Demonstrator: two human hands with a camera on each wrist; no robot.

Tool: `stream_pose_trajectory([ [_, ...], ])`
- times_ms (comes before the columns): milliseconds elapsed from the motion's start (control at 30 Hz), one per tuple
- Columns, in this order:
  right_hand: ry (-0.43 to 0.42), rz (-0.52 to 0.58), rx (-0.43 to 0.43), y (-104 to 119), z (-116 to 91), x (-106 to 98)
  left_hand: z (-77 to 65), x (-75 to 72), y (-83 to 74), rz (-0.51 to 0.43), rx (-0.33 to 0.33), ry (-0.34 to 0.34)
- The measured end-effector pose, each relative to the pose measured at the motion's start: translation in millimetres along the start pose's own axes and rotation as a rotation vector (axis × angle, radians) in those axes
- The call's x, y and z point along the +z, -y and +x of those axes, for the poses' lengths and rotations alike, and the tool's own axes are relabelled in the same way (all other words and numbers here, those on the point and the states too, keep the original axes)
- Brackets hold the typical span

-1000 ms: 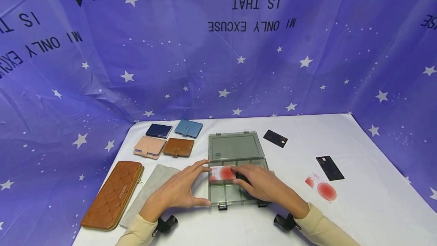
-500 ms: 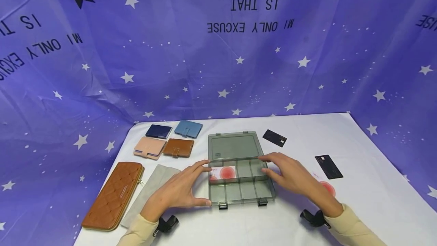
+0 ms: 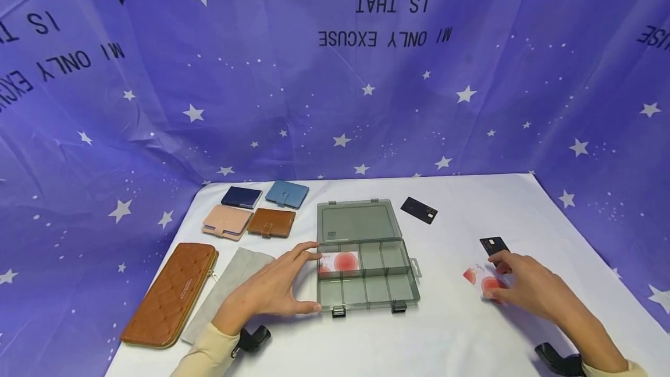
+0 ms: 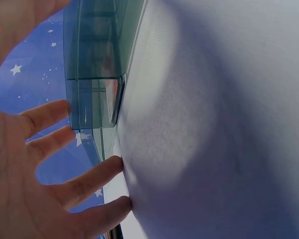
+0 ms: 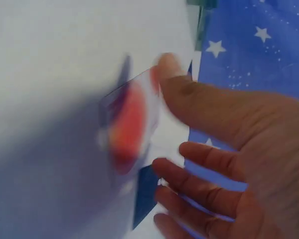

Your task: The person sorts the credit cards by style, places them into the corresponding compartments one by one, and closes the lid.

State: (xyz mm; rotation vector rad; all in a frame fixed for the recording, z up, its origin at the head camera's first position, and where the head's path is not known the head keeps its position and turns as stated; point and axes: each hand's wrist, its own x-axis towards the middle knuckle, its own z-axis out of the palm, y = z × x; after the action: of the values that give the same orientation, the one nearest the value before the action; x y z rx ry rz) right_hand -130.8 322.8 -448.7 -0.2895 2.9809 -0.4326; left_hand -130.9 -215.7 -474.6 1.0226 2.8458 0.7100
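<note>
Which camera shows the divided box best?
The head view: the open box is wholly in frame, seen from above, with the left hand at its edge. The left wrist view shows only part of its side, cropped at the top; the right wrist view, a greenish sliver that may be it.

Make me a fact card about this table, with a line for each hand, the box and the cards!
Left hand: at the left edge of the plastic box
Right hand: over the loose red-and-white card; touch unclear
Lid: open, folded back
Boxed card: red and white, back row, left end
Black cards: two, right of the box
Long brown purse: far left
</note>
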Motion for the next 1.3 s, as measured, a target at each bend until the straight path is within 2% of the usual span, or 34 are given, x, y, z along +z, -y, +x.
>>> stream_pose_trajectory([
  [100,-0.012,-0.023,0.028,-9.5,-9.0,7.6,0.0,0.6,-0.2,-0.005,-0.01,0.013],
  [300,-0.048,0.033,0.033,-16.3,-17.7,21.8,0.1,1.0,0.8,0.007,-0.005,0.009],
  [433,-0.062,0.032,0.011,-17.3,-17.6,20.1,0.2,1.0,-0.1,-0.003,-0.007,0.012],
  [567,-0.076,-0.024,0.014,-15.8,-22.8,13.8,0.4,2.0,-1.5,-0.016,-0.01,0.021],
  [700,-0.033,-0.08,0.021,-14.1,-30.9,7.8,0.5,2.3,-1.9,-0.01,-0.015,0.02],
  [767,-0.029,-0.07,0.001,-12.3,-33.0,6.1,-0.3,1.5,-2.1,-0.009,-0.022,0.017],
  [833,-0.063,-0.038,-0.045,-9.5,-32.7,5.2,-1.1,0.5,-2.2,-0.013,-0.027,0.013],
  [967,-0.201,0.031,-0.171,0.5,-25.5,3.8,-1.7,-0.4,-1.7,-0.015,-0.03,0.011],
  [1067,-0.282,0.068,-0.211,14.3,-14.4,0.6,-1.6,-0.6,-1.0,-0.012,-0.03,0.013],
  [1167,-0.335,0.095,-0.22,34.2,-0.9,-4.7,-1.4,-0.3,0.0,-0.012,-0.03,0.015],
  [1300,-0.351,0.138,-0.274,66.2,18.8,-10.0,-0.5,0.8,1.4,-0.015,-0.03,0.019],
])
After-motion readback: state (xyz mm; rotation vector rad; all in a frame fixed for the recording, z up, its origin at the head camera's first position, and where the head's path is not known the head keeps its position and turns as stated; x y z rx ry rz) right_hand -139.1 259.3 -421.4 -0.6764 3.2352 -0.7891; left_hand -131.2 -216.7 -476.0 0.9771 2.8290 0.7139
